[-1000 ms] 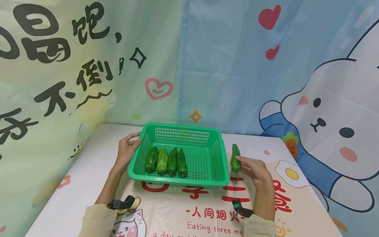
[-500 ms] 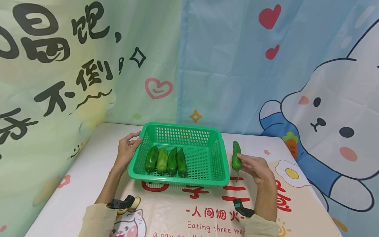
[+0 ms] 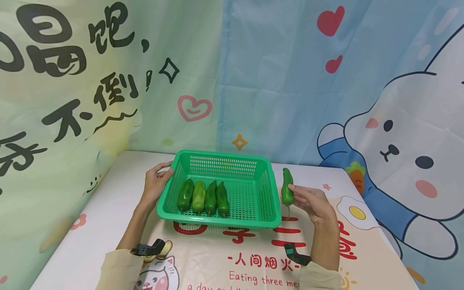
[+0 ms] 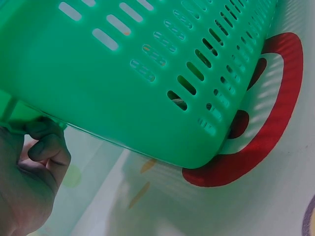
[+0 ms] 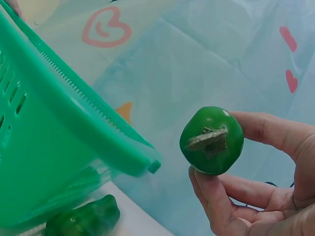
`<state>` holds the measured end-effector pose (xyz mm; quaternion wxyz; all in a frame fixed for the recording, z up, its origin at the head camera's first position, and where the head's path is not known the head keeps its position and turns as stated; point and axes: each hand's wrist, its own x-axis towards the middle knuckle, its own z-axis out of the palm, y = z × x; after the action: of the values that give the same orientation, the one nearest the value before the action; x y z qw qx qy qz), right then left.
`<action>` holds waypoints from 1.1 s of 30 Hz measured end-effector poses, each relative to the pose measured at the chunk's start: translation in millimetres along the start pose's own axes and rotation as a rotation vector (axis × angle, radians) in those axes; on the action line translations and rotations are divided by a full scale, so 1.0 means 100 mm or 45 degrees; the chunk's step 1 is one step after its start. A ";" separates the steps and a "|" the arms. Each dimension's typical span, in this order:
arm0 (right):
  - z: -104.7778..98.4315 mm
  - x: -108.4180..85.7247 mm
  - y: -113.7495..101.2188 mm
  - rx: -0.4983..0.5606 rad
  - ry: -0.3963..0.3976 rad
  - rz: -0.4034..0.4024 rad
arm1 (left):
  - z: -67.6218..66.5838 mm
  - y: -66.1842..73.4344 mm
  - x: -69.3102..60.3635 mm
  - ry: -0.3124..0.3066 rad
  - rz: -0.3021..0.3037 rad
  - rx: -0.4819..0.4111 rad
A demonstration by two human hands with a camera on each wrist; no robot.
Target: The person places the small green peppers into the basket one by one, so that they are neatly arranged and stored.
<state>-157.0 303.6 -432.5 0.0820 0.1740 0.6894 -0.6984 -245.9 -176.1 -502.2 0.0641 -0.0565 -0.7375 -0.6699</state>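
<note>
In the head view, a green plastic basket with slotted walls holds several green peppers, side by side in its left half. My left hand grips the basket's left rim; the left wrist view shows curled fingers at that rim. Just beyond the right rim, my right hand pinches another green pepper between thumb and fingers, its stem pointing down. The right wrist view shows the held pepper stem-end on, apart from the basket. Another pepper appears low beside the basket wall there.
The basket stands on a table with a printed cloth bearing red characters and cartoon figures. Behind it hangs a printed curtain with hearts and a white cartoon animal. Wrist devices sit on both forearms.
My right hand has raised the held pepper slightly and, in the last half second, brought it a little left toward the basket. The left hand and the basket have not moved.
</note>
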 end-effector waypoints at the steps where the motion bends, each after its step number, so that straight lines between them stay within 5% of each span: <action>1: 0.01 0.00 -0.01 0.002 -0.004 -0.001 | 0.00 0.00 0.00 -0.001 -0.002 -0.004; 33: 0.40 0.05 -0.14 -0.144 -0.190 -0.157 | -0.01 0.00 -0.01 -0.010 -0.003 -0.001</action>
<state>-171.7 264.6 -421.8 0.0996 0.0738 0.7290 -0.6732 -245.3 -177.0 -502.3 0.0604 -0.0584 -0.7375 -0.6701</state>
